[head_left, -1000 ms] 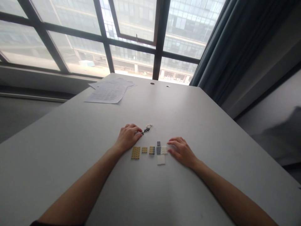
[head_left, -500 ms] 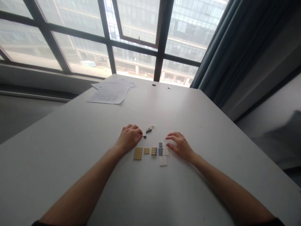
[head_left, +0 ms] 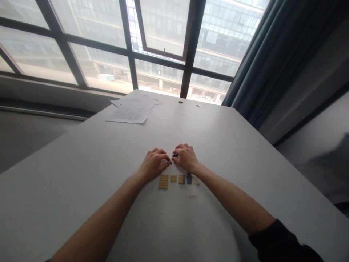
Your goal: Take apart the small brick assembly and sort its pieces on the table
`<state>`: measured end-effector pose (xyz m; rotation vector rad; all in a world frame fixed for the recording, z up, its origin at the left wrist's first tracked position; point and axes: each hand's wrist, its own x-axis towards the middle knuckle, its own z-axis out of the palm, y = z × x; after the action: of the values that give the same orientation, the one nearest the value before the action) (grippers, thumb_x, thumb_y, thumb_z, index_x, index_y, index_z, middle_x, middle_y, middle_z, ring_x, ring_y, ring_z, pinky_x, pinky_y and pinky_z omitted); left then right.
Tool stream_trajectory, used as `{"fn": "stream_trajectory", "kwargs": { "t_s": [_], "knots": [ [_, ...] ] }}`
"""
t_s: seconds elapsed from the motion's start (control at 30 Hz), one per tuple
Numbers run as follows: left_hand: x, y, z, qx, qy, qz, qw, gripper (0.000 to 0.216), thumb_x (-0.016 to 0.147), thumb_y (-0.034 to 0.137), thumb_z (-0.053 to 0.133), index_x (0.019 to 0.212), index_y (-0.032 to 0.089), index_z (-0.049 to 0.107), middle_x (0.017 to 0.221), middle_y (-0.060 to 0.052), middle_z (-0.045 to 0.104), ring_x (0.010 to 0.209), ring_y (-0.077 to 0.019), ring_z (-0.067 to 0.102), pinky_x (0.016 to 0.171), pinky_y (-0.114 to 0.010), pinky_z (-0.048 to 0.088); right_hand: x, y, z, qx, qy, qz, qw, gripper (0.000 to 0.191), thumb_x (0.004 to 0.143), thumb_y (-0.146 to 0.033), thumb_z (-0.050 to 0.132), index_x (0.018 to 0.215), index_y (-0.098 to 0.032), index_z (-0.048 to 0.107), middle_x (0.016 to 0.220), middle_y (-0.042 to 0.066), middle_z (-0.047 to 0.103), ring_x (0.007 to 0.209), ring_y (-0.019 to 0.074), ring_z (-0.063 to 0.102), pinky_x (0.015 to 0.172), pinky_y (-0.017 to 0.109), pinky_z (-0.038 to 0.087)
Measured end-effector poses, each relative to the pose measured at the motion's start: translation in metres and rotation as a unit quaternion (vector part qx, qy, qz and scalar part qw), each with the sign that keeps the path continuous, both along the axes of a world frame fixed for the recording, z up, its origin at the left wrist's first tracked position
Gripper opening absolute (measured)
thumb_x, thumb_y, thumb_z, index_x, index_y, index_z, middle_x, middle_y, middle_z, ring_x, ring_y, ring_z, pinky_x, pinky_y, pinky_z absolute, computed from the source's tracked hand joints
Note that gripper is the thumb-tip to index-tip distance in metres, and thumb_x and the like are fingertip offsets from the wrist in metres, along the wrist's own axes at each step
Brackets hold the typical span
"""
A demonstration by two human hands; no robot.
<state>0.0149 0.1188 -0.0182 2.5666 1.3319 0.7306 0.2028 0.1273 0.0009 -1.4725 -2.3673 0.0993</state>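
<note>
My left hand (head_left: pixel 153 164) rests on the white table (head_left: pixel 81 174), fingers curled, its fingertips pinched at a tiny dark piece (head_left: pixel 171 162). My right hand (head_left: pixel 185 157) lies just to its right, fingers curled over small dark pieces (head_left: pixel 175 155), covering most of them. Nearer to me lies a row of small building plates: a large tan plate (head_left: pixel 163 181), a small tan plate (head_left: pixel 173 178), a tan and grey piece (head_left: pixel 181 179), a grey piece (head_left: pixel 189 178) and a whitish plate (head_left: pixel 195 180). A white tile (head_left: pixel 192 190) lies below them.
Printed paper sheets (head_left: pixel 132 110) lie at the table's far left corner. Two small holes (head_left: pixel 180 102) sit near the far edge. A large window (head_left: pixel 152 43) stands beyond the table, and a dark curtain (head_left: pixel 272 54) hangs at the right.
My right hand has moved left and away from me, from beside the whitish plate to the dark pieces next to my left hand. The camera has tilted slightly.
</note>
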Motion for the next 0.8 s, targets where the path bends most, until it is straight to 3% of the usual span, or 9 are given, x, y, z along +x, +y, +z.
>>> {"fn": "stream_trajectory", "kwargs": {
  "t_s": [0.2, 0.4, 0.63, 0.8],
  "knots": [
    [0.0, 0.0, 0.0, -0.014, -0.009, -0.004, 1.0, 0.017, 0.081, 0.033, 0.057, 0.083, 0.027, 0.073, 0.095, -0.004, 0.068, 0.096, -0.0239, 0.053, 0.088, -0.039, 0.037, 0.0, 0.002, -0.005, -0.025, 0.008, 0.013, 1.0, 0.014, 0.083, -0.025, 0.062, 0.093, -0.025, 0.072, 0.109, 0.005, 0.062, 0.107, 0.0244, 0.048, 0.093, 0.041, 0.035],
    [-0.001, 0.002, -0.003, -0.013, -0.012, 0.006, 1.0, 0.016, 0.08, 0.033, 0.059, 0.083, 0.027, 0.073, 0.096, -0.004, 0.068, 0.097, -0.0242, 0.054, 0.088, -0.038, 0.037, 0.015, -0.001, -0.01, -0.048, 0.049, 0.05, 0.996, 0.024, 0.08, -0.017, 0.061, 0.098, -0.029, 0.071, 0.115, 0.001, 0.063, 0.111, 0.0222, 0.048, 0.097, 0.04, 0.034],
    [0.0, 0.001, -0.002, -0.01, -0.004, 0.014, 1.0, 0.017, 0.08, 0.034, 0.058, 0.082, 0.026, 0.073, 0.097, -0.004, 0.068, 0.098, -0.0252, 0.053, 0.087, -0.04, 0.036, 0.018, -0.006, -0.011, -0.029, 0.064, 0.028, 0.997, 0.016, 0.078, -0.022, 0.067, 0.094, -0.024, 0.069, 0.116, 0.004, 0.061, 0.112, 0.0239, 0.047, 0.096, 0.041, 0.035],
    [0.0, 0.0, -0.002, -0.014, -0.011, 0.013, 1.0, 0.017, 0.081, 0.034, 0.058, 0.081, 0.026, 0.073, 0.097, -0.005, 0.068, 0.098, -0.0252, 0.052, 0.087, -0.041, 0.036, 0.014, -0.01, -0.006, -0.012, 0.052, 0.008, 0.999, 0.025, 0.077, -0.023, 0.069, 0.102, -0.023, 0.066, 0.116, 0.006, 0.058, 0.11, 0.0241, 0.047, 0.095, 0.04, 0.035]
  ]
}}
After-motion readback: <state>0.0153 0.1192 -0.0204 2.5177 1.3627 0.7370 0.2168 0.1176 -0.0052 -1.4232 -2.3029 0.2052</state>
